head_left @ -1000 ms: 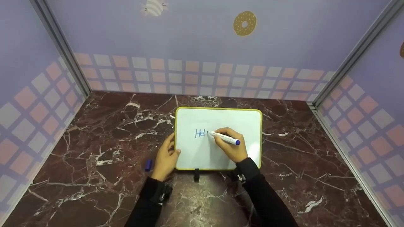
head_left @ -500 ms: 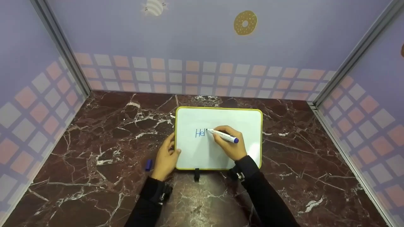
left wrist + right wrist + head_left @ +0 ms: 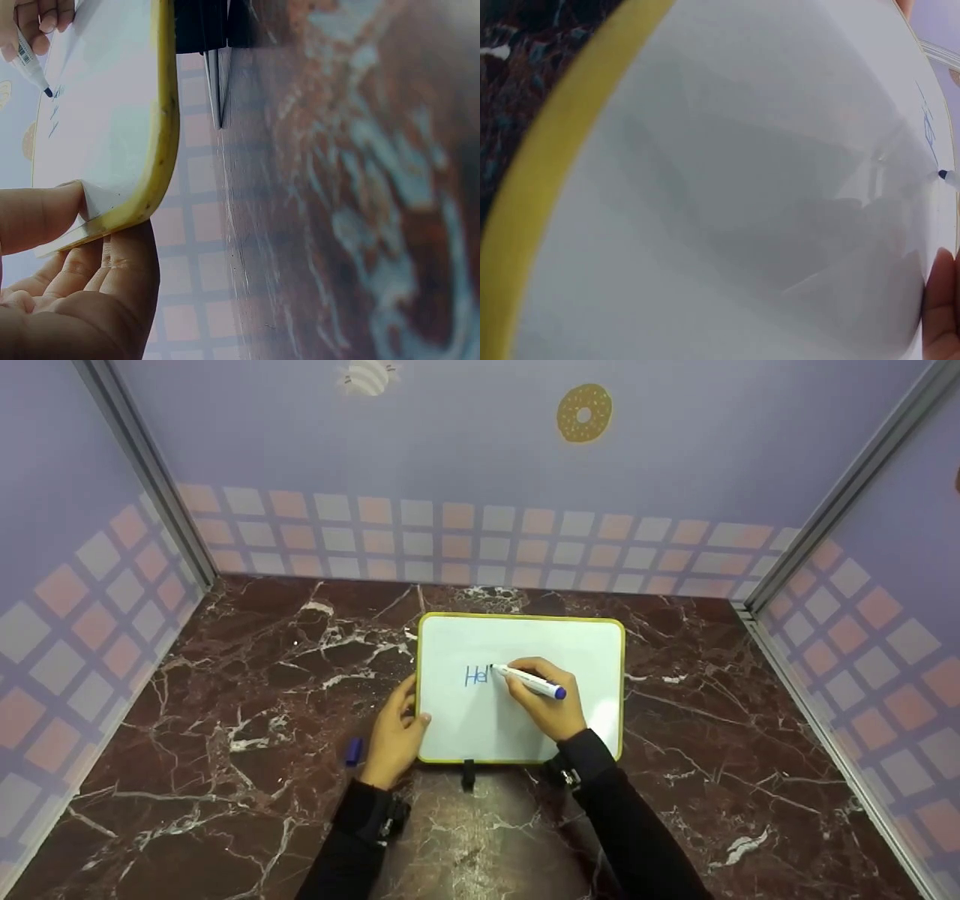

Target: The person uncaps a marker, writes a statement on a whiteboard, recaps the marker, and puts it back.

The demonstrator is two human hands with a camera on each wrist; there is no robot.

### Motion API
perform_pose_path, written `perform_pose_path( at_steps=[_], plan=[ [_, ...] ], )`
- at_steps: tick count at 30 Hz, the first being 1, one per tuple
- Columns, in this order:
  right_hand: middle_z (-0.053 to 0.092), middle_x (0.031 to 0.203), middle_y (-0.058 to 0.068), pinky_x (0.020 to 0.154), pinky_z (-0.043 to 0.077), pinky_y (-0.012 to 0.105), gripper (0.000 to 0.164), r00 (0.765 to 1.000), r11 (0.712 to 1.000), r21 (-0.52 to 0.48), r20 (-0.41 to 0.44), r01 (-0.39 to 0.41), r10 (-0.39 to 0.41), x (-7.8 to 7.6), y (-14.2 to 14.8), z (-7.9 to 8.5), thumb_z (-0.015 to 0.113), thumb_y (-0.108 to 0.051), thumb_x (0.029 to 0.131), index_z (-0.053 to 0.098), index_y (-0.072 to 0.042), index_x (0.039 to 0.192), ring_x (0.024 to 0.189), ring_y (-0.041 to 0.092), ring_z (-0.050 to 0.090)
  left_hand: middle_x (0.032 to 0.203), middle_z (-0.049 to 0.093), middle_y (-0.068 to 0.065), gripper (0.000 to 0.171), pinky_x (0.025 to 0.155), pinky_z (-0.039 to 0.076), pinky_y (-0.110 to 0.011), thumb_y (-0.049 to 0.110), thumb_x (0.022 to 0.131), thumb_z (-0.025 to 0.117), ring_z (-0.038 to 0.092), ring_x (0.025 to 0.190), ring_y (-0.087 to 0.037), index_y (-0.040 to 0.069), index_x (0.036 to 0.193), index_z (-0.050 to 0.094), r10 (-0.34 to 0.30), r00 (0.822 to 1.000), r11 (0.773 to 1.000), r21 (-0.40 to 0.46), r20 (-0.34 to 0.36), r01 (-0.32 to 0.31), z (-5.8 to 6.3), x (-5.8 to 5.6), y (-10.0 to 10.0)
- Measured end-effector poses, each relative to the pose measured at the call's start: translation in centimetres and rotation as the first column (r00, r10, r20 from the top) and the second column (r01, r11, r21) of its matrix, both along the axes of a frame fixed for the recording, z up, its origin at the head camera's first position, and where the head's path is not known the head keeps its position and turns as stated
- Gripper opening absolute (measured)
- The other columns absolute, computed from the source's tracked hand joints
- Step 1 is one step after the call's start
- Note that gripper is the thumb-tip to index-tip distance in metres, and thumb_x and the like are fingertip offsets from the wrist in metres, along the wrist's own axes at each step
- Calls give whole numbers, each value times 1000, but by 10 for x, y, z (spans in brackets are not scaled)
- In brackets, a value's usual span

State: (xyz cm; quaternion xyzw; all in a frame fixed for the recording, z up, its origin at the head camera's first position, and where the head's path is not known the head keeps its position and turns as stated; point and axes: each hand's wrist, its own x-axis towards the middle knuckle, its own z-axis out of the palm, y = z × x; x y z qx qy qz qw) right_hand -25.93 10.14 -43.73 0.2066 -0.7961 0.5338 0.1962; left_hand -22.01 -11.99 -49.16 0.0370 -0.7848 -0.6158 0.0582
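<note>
A small whiteboard [image 3: 517, 735] with a yellow rim bears blue writing [image 3: 475, 675] that reads like "Hel". My left hand [image 3: 394, 739] grips its left edge, thumb on the front face and fingers behind, as the left wrist view shows. Between the thumb and fingers of my right hand [image 3: 551, 701] is a white marker [image 3: 531, 681] with a blue end. The marker's dark tip is at the last letter, near its top; whether it touches the board is hard to tell. In the right wrist view, only that tip [image 3: 943, 174] and some fingers [image 3: 941, 307] show.
A blue marker cap [image 3: 353, 751] lies on the dark marbled table [image 3: 247, 675], left of my left hand. Below the board's lower edge a black piece [image 3: 469, 775] sticks out. Patterned panels [image 3: 480, 457] enclose the table at the back and both sides.
My right hand and the marker have shifted slightly up and left, bringing the tip from beside the last letter to near its top. My left hand keeps its grip on the whiteboard.
</note>
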Motion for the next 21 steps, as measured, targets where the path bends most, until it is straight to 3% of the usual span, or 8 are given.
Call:
perform_pose_path(
  at_steps=[9, 16, 21],
  plan=[
    [74, 87, 9, 62, 49, 20, 10, 999, 1000, 23, -30, -13, 14, -15, 7, -22, 74, -6, 84, 74, -5, 94, 70, 11, 61, 140, 53, -23, 66, 89, 56, -45, -4, 93, 54, 65, 107, -36, 12, 153, 33, 4, 1000, 1000, -6, -5, -4, 0, -1, 0],
    [73, 86, 18, 62, 47, 18, 9, 1000, 999, 34, 4, -22, 22, 4, 2, 2, 71, 3, 84, 72, 6, 92, 69, 9, 59, 138, 54, -27, 64, 87, 57, -45, -8, 92, 54, 66, 104, -38, 7, 151, 35, -18, 998, 1000, 0, -65, 18, -1, -1, -2],
    [72, 84, 17, 61, 48, 18, 8, 1000, 999, 41, 14, -25, 25, 6, 2, 1, 72, 3, 83, 72, 5, 91, 67, 9, 59, 138, 54, -25, 65, 85, 58, -44, -6, 92, 54, 67, 102, -37, 10, 152, 34, -6, 999, 1000, 6, -37, 7, -1, -1, -1]
  ],
)
